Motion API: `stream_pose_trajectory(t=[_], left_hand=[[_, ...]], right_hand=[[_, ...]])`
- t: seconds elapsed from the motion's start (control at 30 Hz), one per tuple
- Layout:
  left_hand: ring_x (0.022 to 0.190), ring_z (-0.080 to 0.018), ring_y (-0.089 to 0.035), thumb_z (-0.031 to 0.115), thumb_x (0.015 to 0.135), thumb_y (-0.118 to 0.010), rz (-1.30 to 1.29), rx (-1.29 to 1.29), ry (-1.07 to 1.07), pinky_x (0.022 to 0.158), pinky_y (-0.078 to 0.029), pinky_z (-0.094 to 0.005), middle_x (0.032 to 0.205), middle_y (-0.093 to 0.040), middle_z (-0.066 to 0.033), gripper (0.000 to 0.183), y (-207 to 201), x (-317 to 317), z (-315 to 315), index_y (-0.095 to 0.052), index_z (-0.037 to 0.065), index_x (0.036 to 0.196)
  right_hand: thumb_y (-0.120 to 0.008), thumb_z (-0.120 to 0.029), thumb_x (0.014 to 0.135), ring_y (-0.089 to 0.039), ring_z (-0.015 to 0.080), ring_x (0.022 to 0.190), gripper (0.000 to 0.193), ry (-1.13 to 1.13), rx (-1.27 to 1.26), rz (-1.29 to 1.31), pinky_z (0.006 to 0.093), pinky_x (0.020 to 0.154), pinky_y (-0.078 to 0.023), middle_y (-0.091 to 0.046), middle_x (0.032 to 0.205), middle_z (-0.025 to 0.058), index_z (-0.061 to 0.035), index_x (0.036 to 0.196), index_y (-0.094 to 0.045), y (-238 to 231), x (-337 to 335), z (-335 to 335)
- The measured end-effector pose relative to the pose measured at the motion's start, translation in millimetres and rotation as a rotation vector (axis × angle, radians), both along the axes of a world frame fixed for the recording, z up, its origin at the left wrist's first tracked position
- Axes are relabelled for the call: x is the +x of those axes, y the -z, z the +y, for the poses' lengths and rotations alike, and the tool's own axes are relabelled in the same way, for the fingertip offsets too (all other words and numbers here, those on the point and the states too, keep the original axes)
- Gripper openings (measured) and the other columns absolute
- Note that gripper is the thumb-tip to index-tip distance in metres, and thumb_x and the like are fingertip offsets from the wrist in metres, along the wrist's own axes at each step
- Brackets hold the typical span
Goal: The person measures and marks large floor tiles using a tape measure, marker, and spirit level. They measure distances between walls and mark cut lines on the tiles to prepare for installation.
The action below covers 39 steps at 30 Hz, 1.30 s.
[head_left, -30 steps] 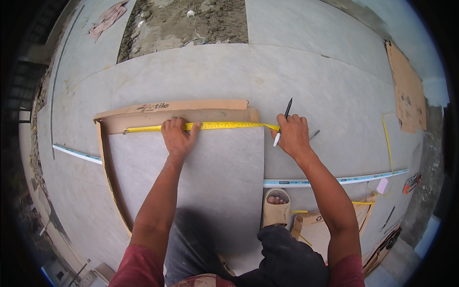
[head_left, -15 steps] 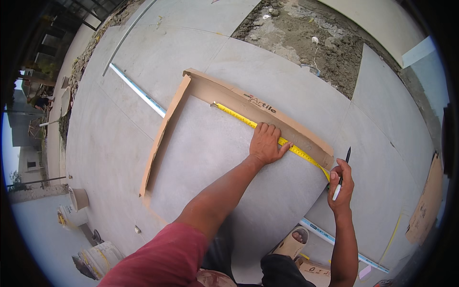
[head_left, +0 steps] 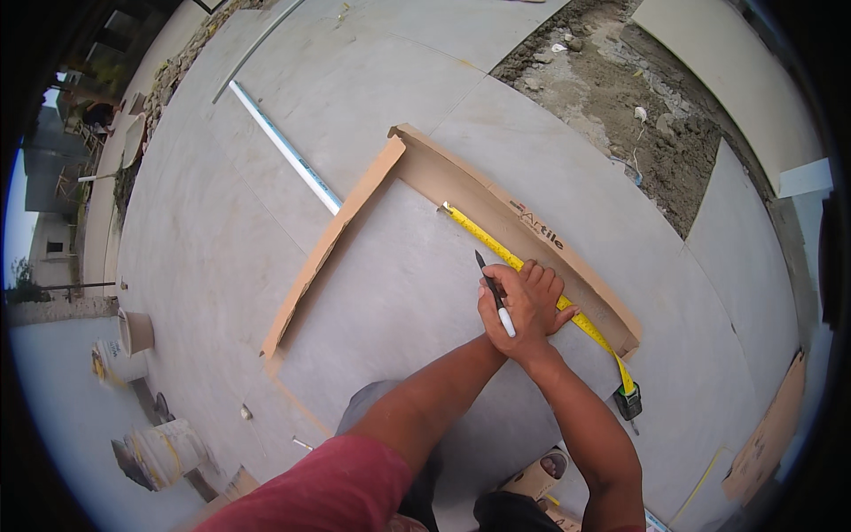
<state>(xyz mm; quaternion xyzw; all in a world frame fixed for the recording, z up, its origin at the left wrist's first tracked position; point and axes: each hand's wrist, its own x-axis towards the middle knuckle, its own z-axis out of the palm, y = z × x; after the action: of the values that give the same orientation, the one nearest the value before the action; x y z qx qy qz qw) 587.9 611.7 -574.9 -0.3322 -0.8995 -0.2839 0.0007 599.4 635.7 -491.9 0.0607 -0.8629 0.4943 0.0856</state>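
Observation:
A large grey tile [head_left: 381, 275] lies in front of me in a cardboard tray [head_left: 330, 248] with raised edges on its far and left sides. The yellow tape measure [head_left: 483, 237] stretches across the tile along the far edge. Its black-green case [head_left: 628, 402] rests at the right, past the tile corner. With fingers and thumb my left hand [head_left: 547, 285] holds the blade down on the tile. Crossed over it, my right hand [head_left: 525, 321] grips a black-and-white marker [head_left: 505, 319], dark end pointing away from me. Part of my left hand is hidden behind the right.
A white-and-blue straight bar [head_left: 288, 149] runs from the tray's left side across large floor slabs. Bare soil [head_left: 656, 124] fills a gap at the upper right. Buckets [head_left: 168, 450] stand at lower left, a flat cardboard piece [head_left: 767, 430] at far right. My sandalled foot is near the tile.
My right hand has swung left from beside the tape case to over my left hand, carrying the marker. The tape case now shows. The whole view has shifted slightly.

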Motion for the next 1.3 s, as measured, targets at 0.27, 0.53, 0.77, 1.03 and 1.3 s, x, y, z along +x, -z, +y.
stream_pose_trajectory(t=[0.27,0.53,0.77,1.03,1.3], left_hand=[[0.097,-0.0352,-0.053,0.048,0.084,-0.070,0.021,0.161,0.008,0.107,-0.036,-0.0512,0.092,-0.056,-0.0161,0.050,14.6,-4.4,-8.3,-0.060,0.000,0.092],[0.097,-0.0342,-0.053,0.045,0.082,-0.072,0.017,0.220,-0.028,0.109,-0.035,-0.0513,0.093,-0.055,-0.0157,0.048,19.9,-1.5,-7.2,-0.061,0.000,0.093],[0.098,-0.0330,-0.054,0.043,0.079,-0.075,-0.023,0.255,-0.046,0.110,-0.035,-0.0487,0.094,-0.055,-0.0146,0.047,21.5,-0.1,-8.0,-0.061,0.000,0.093],[0.100,-0.0327,-0.054,0.044,0.079,-0.075,-0.041,0.235,-0.046,0.111,-0.035,-0.0478,0.095,-0.056,-0.0141,0.048,20.5,-0.7,-8.2,-0.062,0.000,0.094],[0.100,-0.0325,-0.054,0.045,0.079,-0.074,-0.042,0.208,-0.042,0.111,-0.035,-0.0479,0.095,-0.056,-0.0141,0.049,21.7,0.7,-7.8,-0.062,0.000,0.095]], right_hand=[[-0.065,-0.007,0.089,-0.063,0.0346,0.083,0.027,-0.072,-0.182,0.028,0.0402,0.077,-0.051,-0.063,0.097,0.0206,0.0041,0.113,-0.058,37.7,-50.5,-55.5],[-0.064,-0.001,0.086,-0.066,0.0366,0.086,0.024,0.038,-0.049,0.092,0.0404,0.080,-0.053,-0.065,0.096,0.0224,0.0062,0.108,-0.061,64.8,-70.7,-77.5],[-0.065,0.000,0.085,-0.065,0.0378,0.086,0.024,0.063,-0.058,0.042,0.0430,0.079,-0.053,-0.066,0.094,0.0227,0.0062,0.108,-0.061,75.1,-76.4,-77.9],[-0.065,-0.003,0.088,-0.067,0.0263,0.077,0.025,0.071,-0.012,0.079,0.0346,0.074,-0.054,-0.068,0.092,0.0191,0.0073,0.111,-0.064,78.6,-80.9,-79.0],[-0.067,-0.002,0.087,-0.067,0.0340,0.087,0.025,0.061,-0.097,-0.015,0.0410,0.080,-0.053,-0.068,0.098,0.0207,0.0059,0.110,-0.063,74.0,-76.4,-78.8]])
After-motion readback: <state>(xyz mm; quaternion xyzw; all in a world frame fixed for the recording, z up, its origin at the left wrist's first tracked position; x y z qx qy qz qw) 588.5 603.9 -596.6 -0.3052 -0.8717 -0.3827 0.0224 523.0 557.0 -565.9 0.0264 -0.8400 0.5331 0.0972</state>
